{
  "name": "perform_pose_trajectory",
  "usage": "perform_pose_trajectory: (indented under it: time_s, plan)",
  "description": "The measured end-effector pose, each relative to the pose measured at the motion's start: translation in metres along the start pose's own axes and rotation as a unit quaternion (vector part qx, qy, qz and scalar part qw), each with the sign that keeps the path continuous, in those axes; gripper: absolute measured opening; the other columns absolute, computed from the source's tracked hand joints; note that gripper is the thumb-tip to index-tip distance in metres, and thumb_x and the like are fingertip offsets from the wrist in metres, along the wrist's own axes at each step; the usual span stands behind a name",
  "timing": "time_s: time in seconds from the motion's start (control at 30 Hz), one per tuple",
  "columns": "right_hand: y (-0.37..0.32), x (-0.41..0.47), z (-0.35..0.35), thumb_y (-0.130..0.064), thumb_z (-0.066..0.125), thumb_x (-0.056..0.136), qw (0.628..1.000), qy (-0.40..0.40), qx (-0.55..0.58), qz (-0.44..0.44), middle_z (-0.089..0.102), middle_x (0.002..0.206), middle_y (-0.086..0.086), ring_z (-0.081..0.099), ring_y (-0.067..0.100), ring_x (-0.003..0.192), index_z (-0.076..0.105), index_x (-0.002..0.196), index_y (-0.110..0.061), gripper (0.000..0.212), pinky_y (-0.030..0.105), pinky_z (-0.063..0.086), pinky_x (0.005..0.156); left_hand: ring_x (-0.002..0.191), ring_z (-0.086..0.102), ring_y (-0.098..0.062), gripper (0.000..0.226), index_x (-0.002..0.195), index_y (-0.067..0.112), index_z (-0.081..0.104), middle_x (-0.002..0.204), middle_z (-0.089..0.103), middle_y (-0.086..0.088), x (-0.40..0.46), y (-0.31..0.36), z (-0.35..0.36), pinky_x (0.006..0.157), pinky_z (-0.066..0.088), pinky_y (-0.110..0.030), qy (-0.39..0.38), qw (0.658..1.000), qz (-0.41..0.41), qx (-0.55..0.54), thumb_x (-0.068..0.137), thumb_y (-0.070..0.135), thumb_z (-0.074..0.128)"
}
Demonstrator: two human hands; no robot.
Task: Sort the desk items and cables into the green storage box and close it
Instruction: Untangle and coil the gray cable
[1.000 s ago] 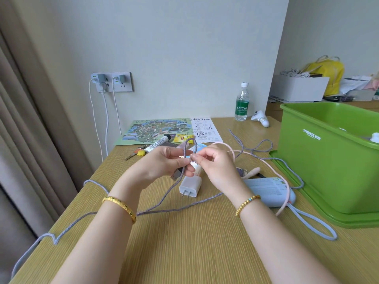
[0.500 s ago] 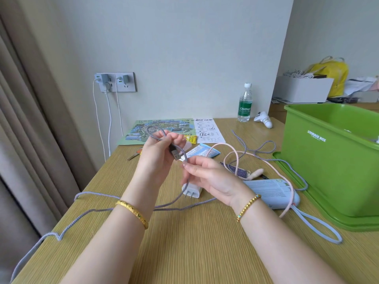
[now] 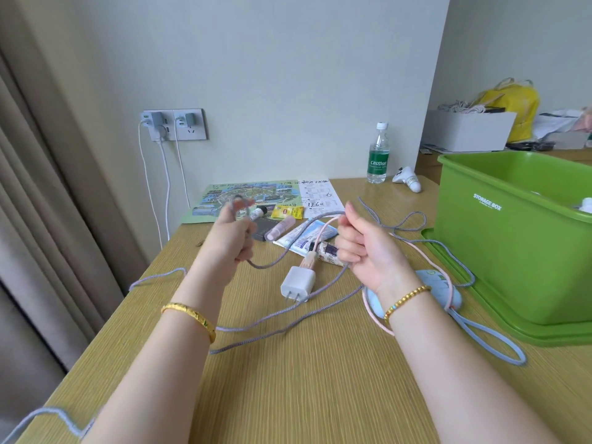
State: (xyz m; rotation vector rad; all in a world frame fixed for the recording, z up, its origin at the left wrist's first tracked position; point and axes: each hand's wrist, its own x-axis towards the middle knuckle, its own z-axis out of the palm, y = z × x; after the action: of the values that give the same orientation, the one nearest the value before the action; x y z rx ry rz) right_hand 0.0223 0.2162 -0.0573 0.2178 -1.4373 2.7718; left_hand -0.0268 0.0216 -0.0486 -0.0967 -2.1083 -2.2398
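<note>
My left hand [image 3: 231, 238] is raised above the desk, shut on a looped end of the long grey braided cable [image 3: 288, 310]. My right hand [image 3: 365, 248] holds the same cable a short way along, a slack span sagging between the two hands. The cable's remainder trails over the desk and off its left edge. A white charger plug [image 3: 298, 283] with a pink cable [image 3: 448, 277] lies below my hands. The green storage box [image 3: 512, 245] stands open at the right on its lid [image 3: 474, 302].
A light blue power bank [image 3: 439, 283] and a blue cable loop [image 3: 493, 344] lie beside the box. Small tubes, a sachet, a leaflet, a map [image 3: 224, 197] and a paper sheet sit behind my hands. A water bottle [image 3: 378, 155] stands by the wall.
Both hands have lifted and moved apart, stretching the grey cable between them; the left keeps the looped end, the right has slid along the cable to the right.
</note>
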Motion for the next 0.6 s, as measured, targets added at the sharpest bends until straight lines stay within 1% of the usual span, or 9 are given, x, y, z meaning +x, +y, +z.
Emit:
perform_pose_trajectory:
  time_s: [0.03, 0.1, 0.17, 0.2, 0.33, 0.4, 0.47, 0.53, 0.6]
  plan:
    - [0.002, 0.001, 0.001, -0.029, 0.043, 0.096, 1.000, 0.003, 0.005, -0.007, 0.023, 0.040, -0.012, 0.020, 0.001, 0.032, 0.057, 0.073, -0.011, 0.032, 0.014, 0.020, 0.030, 0.029, 0.023, -0.003, 0.036, 0.108, 0.026, 0.052, 0.064, 0.036, 0.000, -0.003, 0.000, 0.004, 0.033, 0.018, -0.009, -0.042, 0.998, 0.002, 0.049, 0.092, 0.000, 0.033]
    - [0.006, 0.003, 0.006, -0.026, 0.040, 0.097, 1.000, 0.004, 0.004, -0.022, 0.022, 0.041, -0.011, 0.019, 0.000, 0.032, 0.061, 0.086, -0.008, 0.030, 0.014, 0.017, 0.031, 0.034, 0.028, -0.005, 0.022, 0.115, 0.029, 0.053, 0.066, 0.038, 0.001, -0.009, -0.001, 0.009, 0.034, 0.023, -0.012, -0.105, 0.985, 0.012, 0.136, 0.097, 0.023, 0.041]
    - [0.005, 0.006, 0.012, -0.026, 0.039, 0.098, 0.999, -0.002, 0.002, -0.040, 0.022, 0.040, -0.010, 0.019, 0.001, 0.032, 0.061, 0.092, -0.007, 0.029, 0.014, 0.016, 0.032, 0.042, 0.030, -0.007, 0.029, 0.119, 0.033, 0.052, 0.069, 0.038, 0.002, -0.013, -0.001, 0.010, 0.038, 0.027, -0.016, -0.168, 0.967, 0.016, 0.191, 0.094, 0.046, 0.044]
    - [0.004, 0.008, 0.016, -0.026, 0.040, 0.098, 0.999, -0.006, -0.004, -0.052, 0.022, 0.040, -0.010, 0.018, 0.001, 0.033, 0.061, 0.092, -0.007, 0.029, 0.015, 0.015, 0.032, 0.043, 0.029, -0.007, 0.034, 0.121, 0.035, 0.052, 0.070, 0.035, 0.003, -0.014, -0.002, 0.011, 0.039, 0.028, -0.016, -0.202, 0.957, 0.020, 0.206, 0.091, 0.051, 0.046]
    - [-0.002, 0.016, 0.028, -0.028, 0.043, 0.097, 0.993, -0.006, -0.053, -0.101, 0.023, 0.042, -0.011, 0.017, 0.002, 0.035, 0.064, 0.085, -0.010, 0.031, 0.016, 0.011, 0.035, 0.040, 0.029, -0.004, 0.048, 0.138, 0.028, 0.041, 0.068, 0.030, 0.003, -0.021, -0.001, 0.014, 0.037, 0.026, -0.012, -0.280, 0.939, 0.005, 0.201, 0.092, 0.041, 0.049]
    - [-0.002, 0.017, 0.028, -0.028, 0.043, 0.096, 0.992, -0.014, -0.064, -0.108, 0.023, 0.042, -0.011, 0.017, 0.002, 0.036, 0.066, 0.083, -0.011, 0.031, 0.017, 0.011, 0.035, 0.039, 0.026, -0.004, 0.035, 0.126, 0.023, 0.051, 0.066, 0.034, 0.004, -0.024, 0.001, 0.015, 0.036, 0.023, -0.012, -0.304, 0.935, -0.005, 0.180, 0.094, 0.037, 0.047]
    - [-0.001, 0.016, 0.026, -0.026, 0.043, 0.097, 0.992, -0.031, -0.066, -0.105, 0.024, 0.042, -0.010, 0.018, 0.002, 0.035, 0.067, 0.083, -0.012, 0.032, 0.017, 0.010, 0.036, 0.041, 0.024, -0.005, 0.022, 0.098, 0.022, 0.060, 0.061, 0.034, 0.006, -0.027, 0.004, 0.015, 0.036, 0.020, -0.012, -0.324, 0.930, -0.007, 0.172, 0.097, 0.034, 0.042]
    - [-0.001, 0.014, 0.023, -0.026, 0.042, 0.097, 0.992, -0.042, -0.061, -0.103, 0.027, 0.043, -0.010, 0.019, 0.002, 0.035, 0.067, 0.084, -0.011, 0.032, 0.018, 0.010, 0.036, 0.048, 0.026, -0.008, 0.029, 0.081, 0.021, 0.059, 0.065, 0.036, 0.002, -0.028, 0.001, 0.018, 0.038, 0.021, -0.014, -0.340, 0.925, -0.001, 0.168, 0.099, 0.033, 0.038]
    - [-0.002, 0.011, 0.018, -0.026, 0.041, 0.097, 0.992, -0.040, -0.064, -0.097, 0.028, 0.044, -0.010, 0.020, 0.001, 0.036, 0.066, 0.086, -0.011, 0.031, 0.016, 0.011, 0.035, 0.054, 0.041, -0.011, 0.033, 0.074, 0.021, 0.055, 0.069, 0.047, 0.000, -0.029, -0.002, 0.022, 0.043, 0.033, -0.014, -0.323, 0.921, 0.014, 0.219, 0.098, 0.035, 0.039]
